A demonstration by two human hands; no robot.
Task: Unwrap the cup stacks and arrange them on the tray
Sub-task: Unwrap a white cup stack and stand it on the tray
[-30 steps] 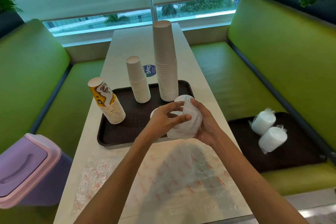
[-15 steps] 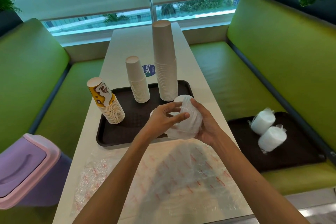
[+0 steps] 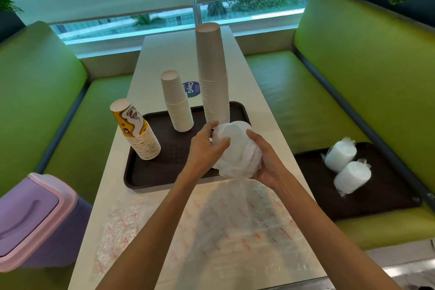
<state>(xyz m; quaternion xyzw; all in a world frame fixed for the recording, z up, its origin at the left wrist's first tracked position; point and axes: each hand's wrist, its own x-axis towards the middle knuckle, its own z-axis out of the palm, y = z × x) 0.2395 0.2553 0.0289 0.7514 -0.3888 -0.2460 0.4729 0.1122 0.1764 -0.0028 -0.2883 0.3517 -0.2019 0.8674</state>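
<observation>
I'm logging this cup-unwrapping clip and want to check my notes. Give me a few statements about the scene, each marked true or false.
1. Both hands grip one plastic-wrapped cup stack. True: the left hand and right hand hold the wrapped stack above the table tray.
2. The printed stack is the tallest. False: the plain white stack towers over the printed yellow stack.
3. Two more wrapped stacks lie on a tray on the bench. True: the spare wrapped stacks lie on the bench tray.
4. The bin beside the table is green. False: the bin is purple with a pink rim.
</observation>
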